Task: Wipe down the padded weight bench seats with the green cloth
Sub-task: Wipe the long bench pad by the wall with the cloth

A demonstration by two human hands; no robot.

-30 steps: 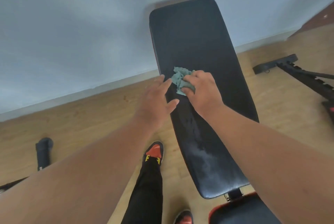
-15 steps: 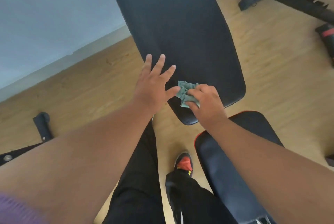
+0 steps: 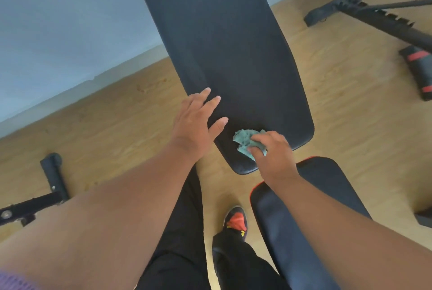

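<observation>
Near the centre of the frame, slightly right and low, the green cloth [image 3: 247, 143] lies bunched on the near end of the long back pad [image 3: 233, 55], and the right hand [image 3: 272, 156] grips it with fingers curled over the wad, pressing it down onto the black vinyl. Bunching the cloth this way probably gives the fingers something firm to push against, so the wipe carries pressure rather than skating. Just to the left, the left hand [image 3: 198, 121] rests on the pad's edge with fingers straight and spread, holding nothing; it seems placed there to steady the inclined pad and to brace the body while leaning over. The pad runs from the top of the frame down to a rounded end at mid-frame, so the wipe looks to be at the bottom of its run on this cushion. Below and right, under the right forearm, sits the shorter seat pad [image 3: 292, 219] with red trim, which by the task likely comes next. Farther out, a shoe [image 3: 236, 220] with orange on it stands on the wooden floor [image 3: 105, 126]; black frame parts [image 3: 374, 18] lie at the upper right and a foot bar [image 3: 52, 177] at the left edge.
</observation>
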